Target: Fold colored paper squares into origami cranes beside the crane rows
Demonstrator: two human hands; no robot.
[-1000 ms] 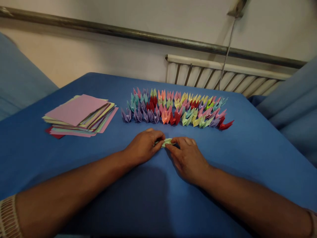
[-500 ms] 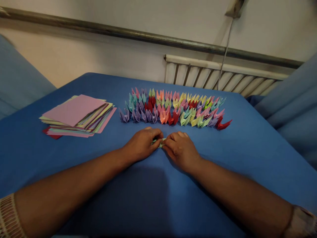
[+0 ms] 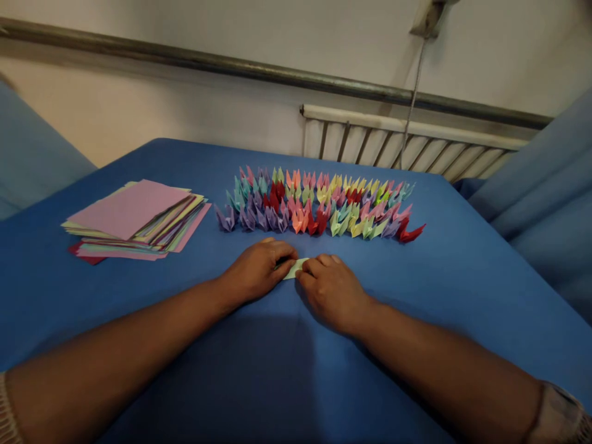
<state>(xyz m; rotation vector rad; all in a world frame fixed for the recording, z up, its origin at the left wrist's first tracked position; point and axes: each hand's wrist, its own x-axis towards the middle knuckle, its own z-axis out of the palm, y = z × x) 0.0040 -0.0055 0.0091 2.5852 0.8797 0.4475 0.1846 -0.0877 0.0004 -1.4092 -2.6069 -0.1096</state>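
Observation:
Between my two hands is a small piece of folded pale green paper (image 3: 295,269), low over the blue tabletop. My left hand (image 3: 261,266) pinches its left end between thumb and fingers. On the other end, the fingers of my right hand (image 3: 333,292) are closed. Much of the paper is hidden under the fingers, so its full shape cannot be made out. Just beyond my hands stand rows of folded paper cranes (image 3: 300,219) in purple, red, pink, yellow, green and blue.
A loose stack of coloured paper squares (image 3: 129,209), pink on top, lies at the left of the blue-covered table (image 3: 416,345). Behind the table are a wall pipe (image 3: 231,68), a radiator (image 3: 407,126) and a hanging cord (image 3: 413,98). Blue curtains (image 3: 546,197) hang on both sides.
More of the green paper's flat face now shows between my hands, which have shifted slightly. The whole scene has moved a little to the left in view.

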